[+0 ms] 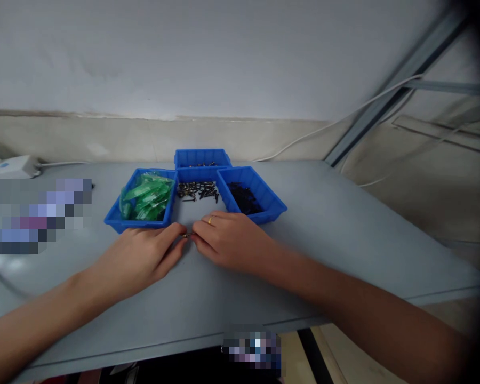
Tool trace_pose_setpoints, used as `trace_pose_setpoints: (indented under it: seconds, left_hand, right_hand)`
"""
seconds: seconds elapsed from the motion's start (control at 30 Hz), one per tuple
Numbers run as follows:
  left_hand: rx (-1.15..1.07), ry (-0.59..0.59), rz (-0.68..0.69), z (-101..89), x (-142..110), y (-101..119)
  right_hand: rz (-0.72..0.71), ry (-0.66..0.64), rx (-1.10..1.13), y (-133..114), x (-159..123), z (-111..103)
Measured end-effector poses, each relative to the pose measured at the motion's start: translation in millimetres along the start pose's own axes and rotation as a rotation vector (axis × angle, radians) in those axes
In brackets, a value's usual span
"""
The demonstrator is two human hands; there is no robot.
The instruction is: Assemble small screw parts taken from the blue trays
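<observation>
My left hand (146, 256) and my right hand (232, 240) meet just in front of the bins. Between their fingertips is a small screw-like metal part (186, 235), brassy at the left and darker toward the right. Each hand pinches one end, so much of it is hidden. Right behind my fingers, a loose group of dark and brass-tipped screw-like pieces (196, 189) lies among the bins. The left blue bin (112, 214) holds green plastic packets (150, 194). Small black pieces (244, 197) fill part of the right blue bin (272, 201).
A third blue bin (202, 157) stands at the back with small parts inside. The grey table (336, 229) runs up to the wall. A white power strip (14, 168) sits far left. A white cable (304, 133) crosses to a metal frame (368, 128) at right.
</observation>
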State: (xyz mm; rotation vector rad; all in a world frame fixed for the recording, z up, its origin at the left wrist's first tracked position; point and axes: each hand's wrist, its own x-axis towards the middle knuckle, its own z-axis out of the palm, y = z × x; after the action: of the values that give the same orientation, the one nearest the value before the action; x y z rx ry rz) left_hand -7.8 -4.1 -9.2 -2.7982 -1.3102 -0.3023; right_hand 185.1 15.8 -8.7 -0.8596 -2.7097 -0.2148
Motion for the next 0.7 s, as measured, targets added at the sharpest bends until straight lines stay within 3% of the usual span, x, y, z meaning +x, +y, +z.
trace_pose_setpoints:
  seconds: [0.13,0.47,0.7]
  left_hand:
    - [0.003,0.023,0.015,-0.9,0.0,-0.2]
    - [-0.067,0.114,0.022,-0.5,-2.4,-0.3]
    - [-0.096,0.137,0.032,-0.7,-3.1,-0.7]
  right_hand:
    - [-0.028,-0.030,-0.038,1.0,-1.4,6.1]
    - [0.072,-0.151,0.299,-2.2,1.9,0.0]
    - [0.040,-0.149,0.359,-2.7,2.8,-0.5]
